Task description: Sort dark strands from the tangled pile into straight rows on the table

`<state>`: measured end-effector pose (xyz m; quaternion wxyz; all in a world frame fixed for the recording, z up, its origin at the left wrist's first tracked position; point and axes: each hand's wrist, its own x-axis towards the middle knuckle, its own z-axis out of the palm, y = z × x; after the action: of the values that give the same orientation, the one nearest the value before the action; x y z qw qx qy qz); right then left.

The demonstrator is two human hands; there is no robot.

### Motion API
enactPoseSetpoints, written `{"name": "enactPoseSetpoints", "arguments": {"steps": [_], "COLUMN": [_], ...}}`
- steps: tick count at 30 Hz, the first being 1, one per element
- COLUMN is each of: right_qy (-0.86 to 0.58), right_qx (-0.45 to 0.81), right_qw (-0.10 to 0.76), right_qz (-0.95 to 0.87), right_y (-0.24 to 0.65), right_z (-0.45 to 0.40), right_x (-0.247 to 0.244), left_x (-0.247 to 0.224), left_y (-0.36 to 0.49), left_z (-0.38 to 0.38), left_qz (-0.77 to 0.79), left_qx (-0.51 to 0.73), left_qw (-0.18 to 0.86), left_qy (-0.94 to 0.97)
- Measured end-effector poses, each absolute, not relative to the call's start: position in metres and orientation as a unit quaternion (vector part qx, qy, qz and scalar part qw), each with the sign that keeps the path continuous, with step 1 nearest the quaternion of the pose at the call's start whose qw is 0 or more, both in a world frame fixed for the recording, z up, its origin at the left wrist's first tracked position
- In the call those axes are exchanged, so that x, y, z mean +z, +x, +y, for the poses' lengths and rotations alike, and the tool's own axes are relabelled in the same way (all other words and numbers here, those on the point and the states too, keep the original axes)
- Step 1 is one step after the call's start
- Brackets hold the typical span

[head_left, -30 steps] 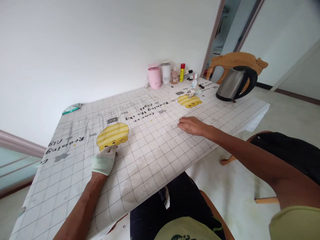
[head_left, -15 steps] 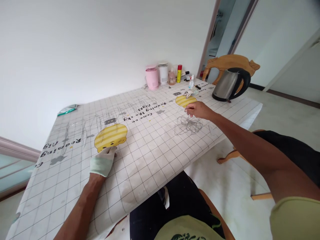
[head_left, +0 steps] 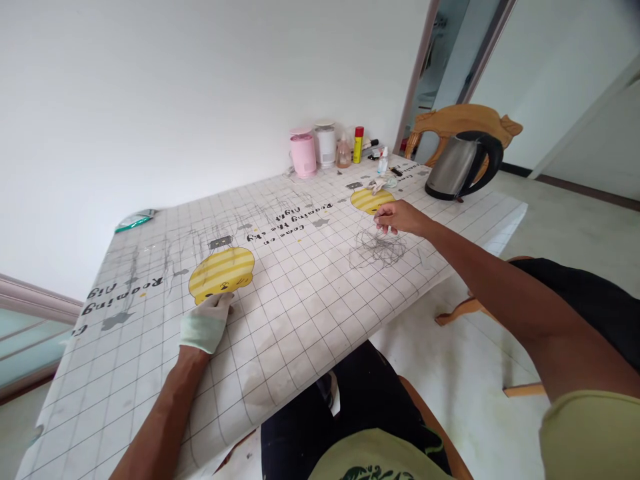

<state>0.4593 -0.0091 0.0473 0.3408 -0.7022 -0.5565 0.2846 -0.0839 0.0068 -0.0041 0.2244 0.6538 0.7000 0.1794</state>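
A loose tangle of thin grey wire (head_left: 381, 249) lies on the right half of the table. Just above it is my right hand (head_left: 400, 219), bare, its thumb and fingertips pinched together at the tangle's far edge, apparently on a strand too fine to see clearly. My left hand (head_left: 207, 323), in a pale, thin glove, rests on the tabletop over the printed yellow balloon (head_left: 223, 270). Its fingers are curled together, and whatever may be between them is hidden. Similar fine grey strands (head_left: 245, 217) are spread in rows farther back and to the left.
A steel kettle (head_left: 453, 167) stands at the right end of the table, by a wooden chair (head_left: 465, 117). Along the wall are a pink canister (head_left: 303, 155), a white canister (head_left: 326, 147), a yellow spray can (head_left: 358, 145) and small bottles. A green-edged packet (head_left: 135, 220) lies far left.
My right hand has shifted very slightly right over the tangle, still pinched. The left hand stays in place.
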Motion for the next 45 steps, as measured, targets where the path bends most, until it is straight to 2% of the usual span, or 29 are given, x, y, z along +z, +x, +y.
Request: {"name": "enactPoseSetpoints", "arguments": {"steps": [4,10,17,21,24,29,35,40,45], "right_qy": [-0.713,-0.746,-0.714,-0.64,-0.554,-0.462,-0.384,-0.356,-0.352], "right_qx": [0.252,0.137,0.078,0.154,0.266,0.394,0.471,0.493,0.52], "right_qw": [0.336,0.299,0.425,0.527,0.559,0.501,0.404,0.37,0.376], "right_qz": [-0.561,-0.579,-0.551,-0.538,-0.556,-0.617,-0.684,-0.703,-0.681], "right_y": [0.462,0.477,0.494,0.48,0.446,0.362,0.272,0.229,0.211], "right_z": [-0.01,-0.012,-0.009,-0.011,-0.018,-0.028,-0.018,-0.002,0.015], "right_x": [0.044,0.034,0.038,0.058,0.076,0.095,0.089,0.071,0.054], "left_x": [-0.002,0.0,-0.003,-0.006,-0.004,0.032,0.083,0.064,0.035], "left_y": [-0.084,-0.082,-0.086,-0.087,-0.077,-0.039,-0.001,-0.004,-0.015], "left_z": [0.007,0.005,0.009,0.01,0.005,-0.016,-0.028,-0.019,-0.009], "left_qz": [0.702,0.698,0.696,0.698,0.696,0.621,0.522,0.468,0.476], "left_qx": [0.176,0.184,0.174,0.188,0.232,0.303,0.321,0.319,0.393], "left_qw": [0.228,0.226,0.234,0.231,0.232,0.263,0.404,0.525,0.567], "left_qy": [0.651,0.654,0.656,0.651,0.639,0.673,0.679,0.635,0.545]}}
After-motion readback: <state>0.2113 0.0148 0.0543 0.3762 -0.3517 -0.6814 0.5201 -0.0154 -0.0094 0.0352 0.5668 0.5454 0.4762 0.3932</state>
